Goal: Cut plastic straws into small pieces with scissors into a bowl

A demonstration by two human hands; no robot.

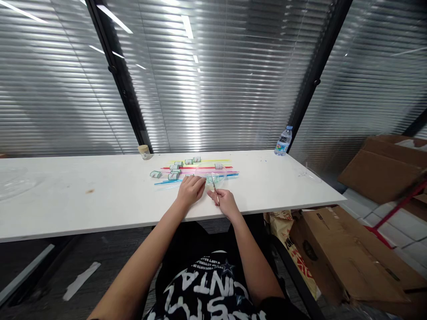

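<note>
My right hand (226, 203) grips a slim, shiny pair of tweezers (215, 191), its tip pointing away from me into a clear shallow bowl (224, 176). Small pale green bits (212, 179) lie in the bowl. Close by on the left, my left hand (191, 190) has its fingers curled together at the bowl's near left side; whatever they hold, if anything, is hidden. Beyond both hands, thin straw-like sticks lie crosswise: yellow (216, 160), red (200, 167), pink (233, 172) and blue (163, 182).
Several small green-and-white rolls (173, 176) lie among the sticks on the white table (100, 195). A lidded jar (144, 152) stands at the back edge, a water bottle (283, 141) at the back right. Cardboard boxes (353, 253) sit on the floor to the right.
</note>
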